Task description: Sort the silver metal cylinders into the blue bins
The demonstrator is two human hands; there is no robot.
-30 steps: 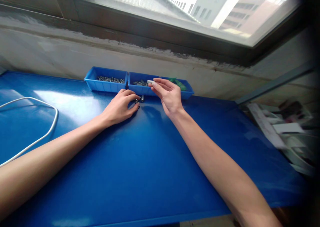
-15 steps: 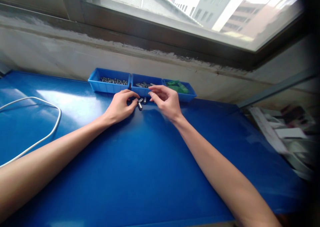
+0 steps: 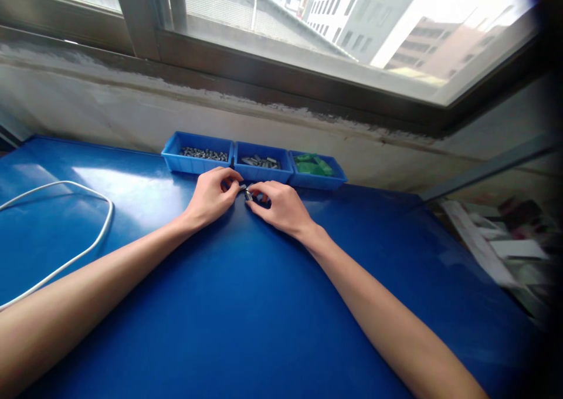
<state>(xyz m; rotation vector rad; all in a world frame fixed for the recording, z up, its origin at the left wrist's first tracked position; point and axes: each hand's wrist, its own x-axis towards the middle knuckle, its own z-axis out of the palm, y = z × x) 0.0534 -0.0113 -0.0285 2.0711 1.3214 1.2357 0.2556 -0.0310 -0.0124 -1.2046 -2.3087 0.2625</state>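
Observation:
My left hand is closed, its thumb and index finger pinching one end of a small metal cylinder. Facing it, my right hand has its thumb and fingertips closed around another small metal cylinder. The two hands almost meet just in front of the blue bins. Other pieces near the fingertips are largely hidden by my right fingers.
Against the wall stand a left blue bin of small metal parts, a middle blue bin of metal cylinders and a right blue bin with green pieces. A white cable loops across the blue table.
My right hand has come down from beside the middle bin's front edge to the metal cylinders and closed on one. My left hand stays beside them. The view has tilted slightly.

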